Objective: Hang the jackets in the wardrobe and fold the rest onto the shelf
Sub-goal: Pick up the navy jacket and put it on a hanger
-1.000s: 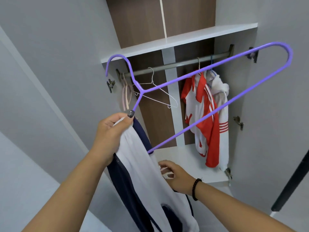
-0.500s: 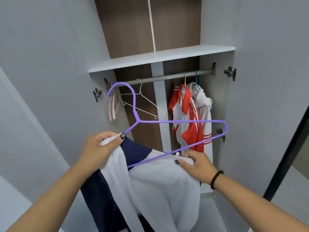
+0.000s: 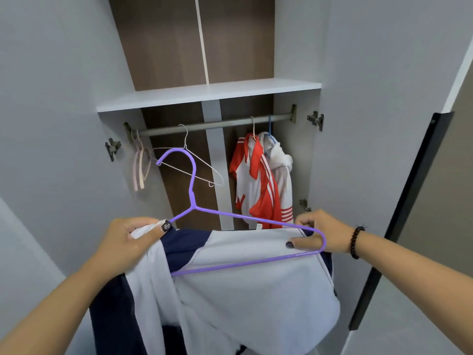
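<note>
Purple hanger (image 3: 245,262) lying crosswise, hook up, both hands' (image 3: 133,242) (image 3: 322,233) grip pinching navy-white jacket (image 3: 256,290)

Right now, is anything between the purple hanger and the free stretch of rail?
Partly. An empty white wire hanger hangs on the rail directly behind the purple hanger's hook. The bare rail between it and the red and white jacket looks free.
</note>
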The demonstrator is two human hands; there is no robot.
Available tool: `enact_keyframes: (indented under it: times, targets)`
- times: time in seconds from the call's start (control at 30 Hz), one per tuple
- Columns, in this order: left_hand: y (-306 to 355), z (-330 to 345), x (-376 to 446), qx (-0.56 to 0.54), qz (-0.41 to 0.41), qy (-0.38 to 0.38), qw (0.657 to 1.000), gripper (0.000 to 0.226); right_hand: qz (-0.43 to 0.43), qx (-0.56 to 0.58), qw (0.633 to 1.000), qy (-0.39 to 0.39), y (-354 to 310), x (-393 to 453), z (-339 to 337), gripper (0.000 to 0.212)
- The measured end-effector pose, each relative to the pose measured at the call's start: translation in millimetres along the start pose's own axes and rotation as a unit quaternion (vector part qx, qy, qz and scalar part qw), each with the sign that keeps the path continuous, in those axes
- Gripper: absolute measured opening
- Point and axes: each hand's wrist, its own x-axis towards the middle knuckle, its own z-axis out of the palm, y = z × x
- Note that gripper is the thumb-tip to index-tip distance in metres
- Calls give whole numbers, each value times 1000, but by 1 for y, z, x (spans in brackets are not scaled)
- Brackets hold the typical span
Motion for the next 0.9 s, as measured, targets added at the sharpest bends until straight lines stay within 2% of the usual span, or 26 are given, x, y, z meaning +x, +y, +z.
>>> enact_keyframes:
  times: [0.1, 0.2, 0.3, 0.37, 0.43, 0.53, 0.67, 0.73, 0.83, 0.9]
  targets:
    - [-7, 7, -3, 50, 7, -42, 998, 34, 5, -44, 999, 3, 2, -2, -15, 33]
    - [-9, 10, -2, 60, 16, -45, 997, 37, 30, -172, 985, -13, 14, -3, -26, 20]
    - [-11, 3, 2, 51, 18, -21, 998, 38, 38, -294, 954, 46, 32, -9, -41, 3]
    - [-15, -6, 3, 55, 10, -6, 998, 36, 64, -339, 933, 104, 39, -17, -50, 16]
    - [-19, -16, 1, 69, -3, 15, 998, 35, 84, -295, 939, 153, 43, -22, -56, 23]
    - [-25, -25, -5, 82, -18, 42, 996, 35, 110, -201, 954, 194, 36, -17, -53, 18]
    - [-22, -19, -17, 78, -19, 52, 995, 7, 152, 7, 960, 234, 10, 0, -40, 28]
    - [-21, -14, -23, 78, -12, 51, 996, 6, 154, 72, 955, 244, -2, 9, -34, 21]
    - [-20, -3, -33, 83, 3, 38, 996, 13, 146, 72, 959, 230, -21, 18, -29, 19]
    - [-18, 7, -39, 88, -5, 44, 995, 6, 126, 26, 971, 200, -32, 21, -25, 23]
